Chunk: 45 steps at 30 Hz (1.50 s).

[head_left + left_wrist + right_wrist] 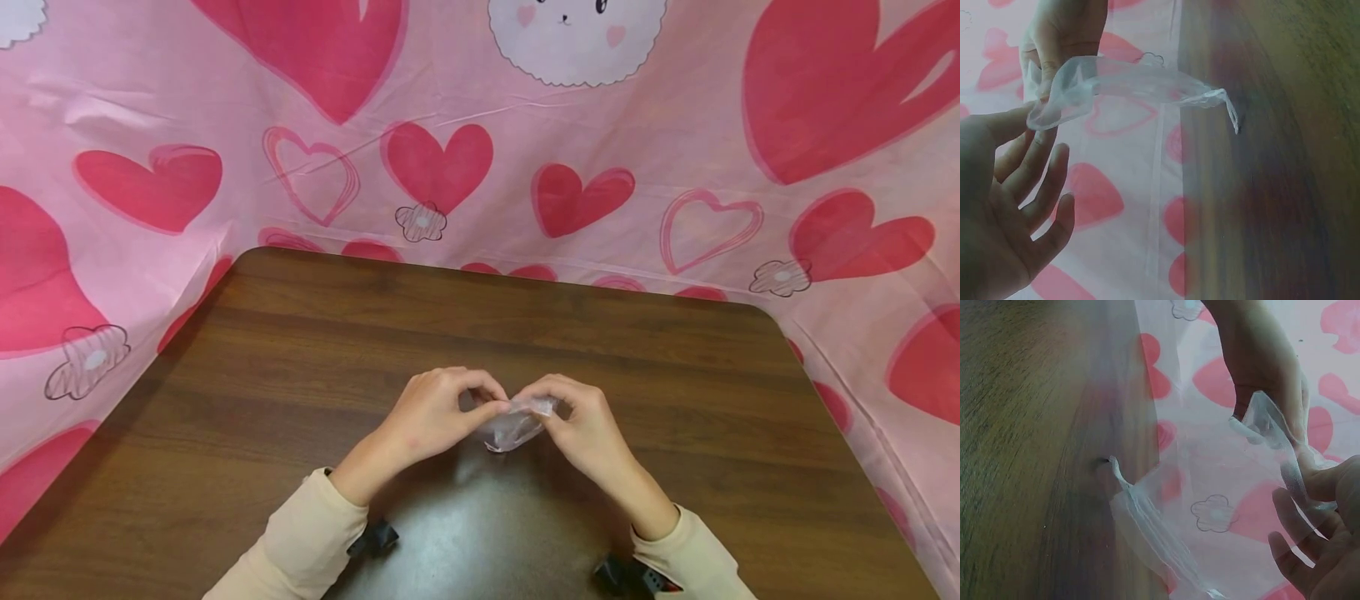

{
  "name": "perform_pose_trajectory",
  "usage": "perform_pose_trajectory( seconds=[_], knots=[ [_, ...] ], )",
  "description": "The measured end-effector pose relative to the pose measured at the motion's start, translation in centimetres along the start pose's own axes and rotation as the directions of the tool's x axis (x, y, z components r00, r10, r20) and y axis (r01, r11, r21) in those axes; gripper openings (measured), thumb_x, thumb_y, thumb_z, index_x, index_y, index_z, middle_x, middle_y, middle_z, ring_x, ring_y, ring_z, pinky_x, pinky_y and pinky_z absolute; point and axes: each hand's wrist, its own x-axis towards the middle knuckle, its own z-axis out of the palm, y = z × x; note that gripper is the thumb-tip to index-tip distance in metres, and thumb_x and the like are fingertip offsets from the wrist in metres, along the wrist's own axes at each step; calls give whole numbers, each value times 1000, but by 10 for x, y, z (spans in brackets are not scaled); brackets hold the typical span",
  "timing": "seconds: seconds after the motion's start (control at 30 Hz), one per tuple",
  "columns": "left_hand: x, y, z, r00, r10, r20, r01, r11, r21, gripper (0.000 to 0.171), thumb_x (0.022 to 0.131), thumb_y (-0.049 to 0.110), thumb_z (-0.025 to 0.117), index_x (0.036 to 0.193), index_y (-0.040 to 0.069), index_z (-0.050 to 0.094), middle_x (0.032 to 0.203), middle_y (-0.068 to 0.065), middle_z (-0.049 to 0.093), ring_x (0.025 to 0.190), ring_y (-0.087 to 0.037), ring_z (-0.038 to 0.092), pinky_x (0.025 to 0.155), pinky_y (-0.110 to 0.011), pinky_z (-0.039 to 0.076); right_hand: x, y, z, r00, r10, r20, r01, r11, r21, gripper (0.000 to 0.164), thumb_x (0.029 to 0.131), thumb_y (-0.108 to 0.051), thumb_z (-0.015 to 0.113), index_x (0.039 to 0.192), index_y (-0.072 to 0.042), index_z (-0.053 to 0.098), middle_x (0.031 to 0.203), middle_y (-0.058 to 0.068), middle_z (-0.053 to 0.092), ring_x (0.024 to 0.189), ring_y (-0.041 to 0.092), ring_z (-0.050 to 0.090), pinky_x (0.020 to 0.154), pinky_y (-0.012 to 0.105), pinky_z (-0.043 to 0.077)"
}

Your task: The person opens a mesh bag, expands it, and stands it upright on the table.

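Observation:
A thin, see-through whitish bag (512, 432) hangs between my two hands, low over the brown table. My left hand (442, 412) pinches one side of its upper edge between thumb and forefinger. On the other side, my right hand (585, 417) pinches the same edge with thumb and forefinger. In the left wrist view the bag (1125, 80) tapers to a narrow twisted white end that dangles over the wood, while the left hand's other fingers spread loosely below. The right wrist view shows a gathered, creased strip along the bag (1163, 531), ending in a thin tip.
The brown wooden table (300, 358) has rounded far corners. Pink cloth with red hearts (442, 167) rises behind it and along both sides. Black devices are strapped under both sleeved wrists, the left one (375, 540) close above the tabletop.

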Motion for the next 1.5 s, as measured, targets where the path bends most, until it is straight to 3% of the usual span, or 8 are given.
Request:
perform_pose_trajectory(
  seconds=[0.2, 0.3, 0.47, 0.63, 0.9, 1.1, 1.33, 1.5],
  knots=[
    [-2, -2, 0, 996, -34, 79, 35, 999, -19, 5, 89, 33, 75, 88, 30, 71, 79, 21, 59, 77, -6, 60, 69, -30, 45, 1, -3, -4, 999, 22, -48, -24, 998, -50, 25, 81, 9, 75, 98, -9, 75, 91, -2, 71, 80, 11, 61, 65, 28, 50],
    [-2, -3, 0, 994, -51, 92, 54, 998, -33, 5, 90, 33, 73, 89, 30, 70, 78, 21, 59, 73, -5, 58, 66, -29, 44, 2, -4, -8, 995, 16, -94, -23, 997, -68, 26, 80, 6, 78, 100, -9, 74, 93, -1, 72, 83, 14, 61, 69, 28, 49],
    [-3, -4, 1, 996, -80, 50, 84, 992, -91, 5, 90, 32, 73, 92, 28, 70, 79, 20, 63, 66, -3, 56, 62, -27, 44, 3, -6, -15, 982, -16, -188, 2, 997, -74, 28, 77, 5, 81, 101, -7, 74, 95, 2, 72, 89, 16, 62, 83, 24, 46],
    [-2, -5, 2, 994, -104, -13, 102, 985, -137, 5, 91, 28, 73, 94, 26, 70, 81, 18, 64, 69, -5, 56, 64, -28, 46, 0, -10, -15, 968, -14, -252, -2, 998, -63, 28, 76, 7, 80, 99, -7, 74, 94, 1, 72, 90, 10, 63, 84, 23, 44],
    [1, -2, 2, 993, -81, -83, 65, 981, -182, 6, 91, 21, 73, 93, 22, 68, 82, 16, 64, 73, -5, 55, 67, -32, 48, -4, -13, -4, 977, 110, -183, -115, 993, -19, 20, 83, -3, 78, 100, -11, 75, 92, -4, 72, 85, 11, 65, 79, 28, 49],
    [1, 4, 4, 995, -69, -65, 56, 981, -187, 6, 92, 22, 72, 93, 24, 66, 80, 16, 60, 68, -9, 51, 63, -29, 43, -4, -16, 2, 965, 233, -124, -232, 973, 20, 19, 86, -10, 77, 105, -10, 75, 94, -4, 73, 87, 12, 65, 79, 38, 51],
    [1, 5, 7, 997, -55, -60, 44, 985, -170, 6, 91, 23, 73, 94, 23, 67, 78, 14, 58, 66, -8, 49, 61, -28, 42, -3, -17, 4, 966, 226, -123, -222, 974, 46, 10, 87, -9, 76, 97, -10, 76, 89, -4, 72, 82, 12, 65, 75, 28, 51],
    [1, 5, 8, 997, -36, -75, 22, 984, -175, 8, 91, 22, 73, 98, 21, 69, 84, 14, 65, 73, -5, 56, 66, -30, 48, -3, -18, 4, 966, 210, -149, -201, 977, 70, 4, 88, -9, 75, 92, -9, 76, 86, -4, 72, 80, 12, 65, 74, 26, 50]
  ],
)
